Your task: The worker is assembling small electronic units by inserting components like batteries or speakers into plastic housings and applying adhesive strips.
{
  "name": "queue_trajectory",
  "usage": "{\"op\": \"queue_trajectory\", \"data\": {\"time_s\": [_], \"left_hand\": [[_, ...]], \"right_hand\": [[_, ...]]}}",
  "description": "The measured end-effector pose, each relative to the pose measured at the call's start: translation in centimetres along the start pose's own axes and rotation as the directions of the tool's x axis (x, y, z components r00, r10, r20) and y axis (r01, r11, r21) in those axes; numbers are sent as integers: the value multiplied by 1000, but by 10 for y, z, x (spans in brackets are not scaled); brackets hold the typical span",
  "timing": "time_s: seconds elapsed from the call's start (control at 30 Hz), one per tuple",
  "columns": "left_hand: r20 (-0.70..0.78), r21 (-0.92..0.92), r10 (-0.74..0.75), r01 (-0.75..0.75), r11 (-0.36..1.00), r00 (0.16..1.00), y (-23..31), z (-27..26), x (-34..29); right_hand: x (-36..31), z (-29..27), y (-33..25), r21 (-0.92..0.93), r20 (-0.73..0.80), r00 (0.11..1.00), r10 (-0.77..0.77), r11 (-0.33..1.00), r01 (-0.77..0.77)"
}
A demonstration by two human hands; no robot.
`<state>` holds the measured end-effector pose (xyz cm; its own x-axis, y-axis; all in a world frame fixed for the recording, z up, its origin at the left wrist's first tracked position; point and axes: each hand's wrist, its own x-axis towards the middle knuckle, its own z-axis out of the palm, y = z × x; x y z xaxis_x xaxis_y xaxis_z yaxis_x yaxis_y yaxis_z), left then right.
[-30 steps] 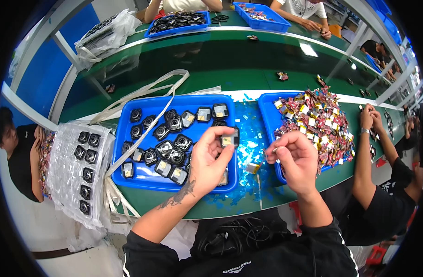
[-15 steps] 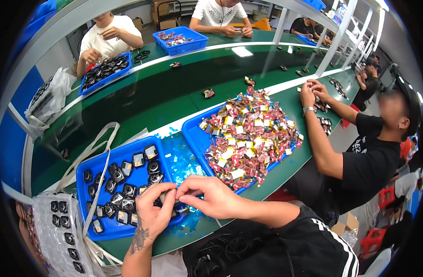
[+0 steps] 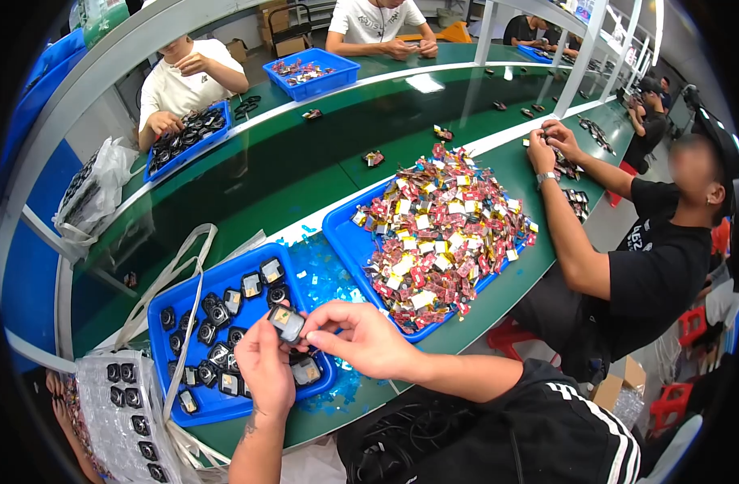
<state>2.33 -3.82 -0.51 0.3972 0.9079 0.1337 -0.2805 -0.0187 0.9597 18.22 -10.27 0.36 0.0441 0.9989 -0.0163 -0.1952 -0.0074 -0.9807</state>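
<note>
Between my hands is a small black squarish casing (image 3: 287,323) with a pale, silvery pane on its upper face. My left hand (image 3: 264,367) grips it by the left edge, thumb and fingers closed. At its right edge, my right hand (image 3: 361,340) pinches with thumb and forefinger; whether a smaller piece sits between those fingertips is hidden. Below them lies a blue tray (image 3: 166,401) of similar black casings, some with round dark lens-like faces, others with pale panes. One casing (image 3: 306,371) rests just under my right fingers.
A second blue tray (image 3: 343,248) is heaped with red circuit pieces (image 3: 442,234) carrying white and yellow parts. Blue film scraps (image 3: 325,282) litter the bench between trays. White straps (image 3: 196,315) cross the left tray. Beside it is a clear blister sheet (image 3: 111,427). A co-worker (image 3: 651,242) sits at right.
The casing has come up into view, pane upward, as my left hand turned. My right fingers moved to its edge. The whole view has shifted slightly.
</note>
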Motion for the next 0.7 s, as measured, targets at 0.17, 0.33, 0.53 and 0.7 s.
{"op": "queue_trajectory", "data": {"time_s": [0.17, 0.33, 0.53, 0.7], "left_hand": [[-94, -179, -215, 196, 964, 972, 9, -7, 4], [148, -144, -282, 303, 942, 948, 12, 1, 1], [211, -116, -218, 246, 962, 953, 5, 5, 0], [207, -55, -159, 174, 983, 965, 5, 4, -5]], "right_hand": [[-7, -4, -3, -300, 3, 971, -240, 926, 230], [-9, -11, -15, -465, -67, 966, -251, 864, 193], [-3, -7, -22, -620, -76, 942, -326, 756, 212], [4, -1, -21, -590, -118, 944, -307, 786, 182]]}}
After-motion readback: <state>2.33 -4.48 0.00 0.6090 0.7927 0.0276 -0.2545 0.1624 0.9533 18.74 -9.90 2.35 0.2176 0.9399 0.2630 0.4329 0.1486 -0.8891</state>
